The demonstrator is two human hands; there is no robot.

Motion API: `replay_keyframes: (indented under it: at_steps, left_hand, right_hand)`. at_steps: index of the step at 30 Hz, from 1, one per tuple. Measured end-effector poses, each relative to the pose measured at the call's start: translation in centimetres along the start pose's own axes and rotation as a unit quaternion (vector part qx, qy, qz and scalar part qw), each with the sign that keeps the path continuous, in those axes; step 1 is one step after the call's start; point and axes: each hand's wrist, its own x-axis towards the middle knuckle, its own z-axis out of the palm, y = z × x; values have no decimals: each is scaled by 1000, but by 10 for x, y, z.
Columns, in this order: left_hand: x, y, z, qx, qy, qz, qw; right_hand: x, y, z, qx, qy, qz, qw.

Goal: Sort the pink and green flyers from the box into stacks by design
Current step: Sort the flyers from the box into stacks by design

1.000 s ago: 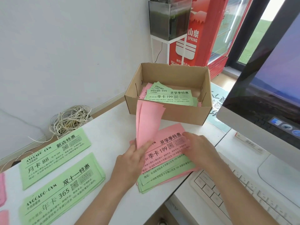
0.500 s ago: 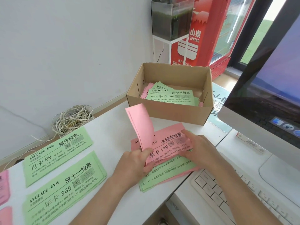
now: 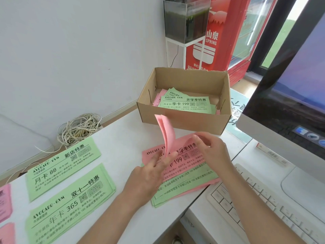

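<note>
A cardboard box (image 3: pixel 182 123) stands at the back of the white desk, with green and pink flyers (image 3: pixel 186 103) inside. In front of it lies a mixed pink and green stack (image 3: pixel 186 175). My left hand (image 3: pixel 149 176) pinches the lower end of a few pink flyers (image 3: pixel 166 131) that stand up and curl over that stack. My right hand (image 3: pixel 211 150) pinches the far edge of the top pink flyer on the stack and lifts it slightly. To the left lie two green stacks, one marked 88 (image 3: pixel 61 166) and one marked 365 (image 3: pixel 70 203).
Pink flyers (image 3: pixel 5 201) show at the left edge. A coil of white cable (image 3: pixel 79 129) lies beyond the desk's back edge. A white keyboard (image 3: pixel 263 205) and a computer monitor (image 3: pixel 290 95) fill the right side, close to the mixed stack.
The upright pink flyers shifted right and curled over more. My right hand rose from lying flat on the stack to pinching its top flyer's far edge. The camera moved closer.
</note>
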Motion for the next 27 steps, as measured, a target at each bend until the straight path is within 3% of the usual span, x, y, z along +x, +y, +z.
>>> replay_keyframes:
  at_steps: [3, 7, 14, 17, 21, 27]
  left_hand:
    - [-1, -1, 1, 23, -14, 22, 999]
    - [0, -4, 0, 19, 28, 27, 999]
    - [-2, -7, 0, 14, -18, -5, 1000]
    - [0, -6, 0, 49, 4, 9, 999]
    - [1, -6, -2, 24, 30, 14, 999]
    - [1, -7, -4, -37, 12, -87, 995]
  right_hand:
    - [7, -9, 7, -34, 38, -21, 998]
    - [16, -25, 8, -8, 37, -47, 998]
    - [0, 2, -17, -176, -99, 46, 978]
    - [-4, 9, -16, -223, -143, 46, 963]
    - [-6, 9, -16, -188, -113, 42, 975]
    - [-5, 6, -17, -96, -25, 30, 995]
